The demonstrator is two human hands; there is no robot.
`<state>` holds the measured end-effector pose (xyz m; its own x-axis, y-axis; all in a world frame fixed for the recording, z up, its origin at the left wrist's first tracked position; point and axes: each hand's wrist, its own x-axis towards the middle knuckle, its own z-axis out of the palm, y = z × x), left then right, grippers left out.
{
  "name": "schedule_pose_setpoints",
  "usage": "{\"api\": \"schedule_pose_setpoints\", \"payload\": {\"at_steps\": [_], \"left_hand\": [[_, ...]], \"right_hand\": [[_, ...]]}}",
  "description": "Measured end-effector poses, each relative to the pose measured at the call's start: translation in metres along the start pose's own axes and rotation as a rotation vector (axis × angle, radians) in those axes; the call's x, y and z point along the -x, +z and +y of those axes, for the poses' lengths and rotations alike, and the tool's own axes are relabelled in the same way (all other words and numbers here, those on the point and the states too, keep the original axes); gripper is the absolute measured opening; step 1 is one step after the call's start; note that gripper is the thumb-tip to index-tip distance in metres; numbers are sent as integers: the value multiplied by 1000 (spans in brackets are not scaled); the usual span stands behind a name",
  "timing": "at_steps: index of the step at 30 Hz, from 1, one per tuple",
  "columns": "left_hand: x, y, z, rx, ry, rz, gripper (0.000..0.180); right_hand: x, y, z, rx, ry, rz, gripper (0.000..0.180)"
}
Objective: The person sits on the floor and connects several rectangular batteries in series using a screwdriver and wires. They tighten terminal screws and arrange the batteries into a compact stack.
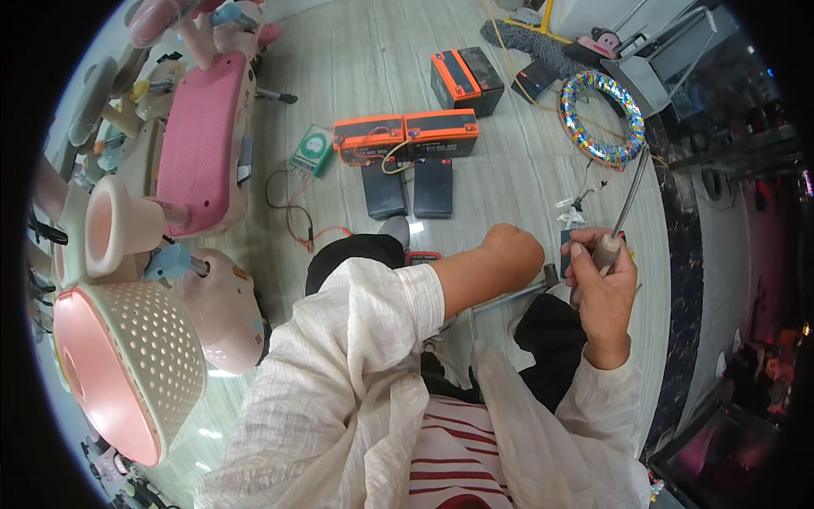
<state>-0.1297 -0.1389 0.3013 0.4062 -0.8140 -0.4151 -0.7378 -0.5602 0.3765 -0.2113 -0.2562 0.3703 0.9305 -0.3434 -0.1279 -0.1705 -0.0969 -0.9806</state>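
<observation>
My right hand (pixel 604 288) is closed around the grey handle of a long tool (pixel 612 244). Its thin metal shaft (pixel 634 191) points up and away toward a coil of multicoloured wire (pixel 602 119). My left hand (pixel 514 248) reaches across my lap with the fingers curled away from the camera, so whatever they hold is hidden. Between my two hands a small dark part (pixel 566 241) with white leads (pixel 570 208) sits just left of my right fingers. A metal rod (pixel 509 297) runs under my left wrist.
On the floor ahead lie two orange-topped batteries (pixel 405 136), a third one (pixel 465 78), two black batteries (pixel 409 188), a green and white box (pixel 311 150) and red leads (pixel 297 222). A pink ride-on vehicle (pixel 199 144) and a perforated basket (pixel 127 365) stand at the left.
</observation>
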Motion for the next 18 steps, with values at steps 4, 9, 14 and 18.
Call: {"api": "schedule_pose_setpoints", "payload": {"at_steps": [4,9,14,18], "left_hand": [[1,-5,0,-11,8,-38,12],[1,-1,2,-3,11,-17,13],[1,-6,2,-39,14,-33,16],[1,-4,1,-25,14,-51,16]], "right_hand": [[0,0,-1,11,15,-21,11],[1,0,-1,-33,25,-29,12],[-2,-3,-4,-35,33,-30,11],[0,-1,-3,-57,16,-37,11]]}}
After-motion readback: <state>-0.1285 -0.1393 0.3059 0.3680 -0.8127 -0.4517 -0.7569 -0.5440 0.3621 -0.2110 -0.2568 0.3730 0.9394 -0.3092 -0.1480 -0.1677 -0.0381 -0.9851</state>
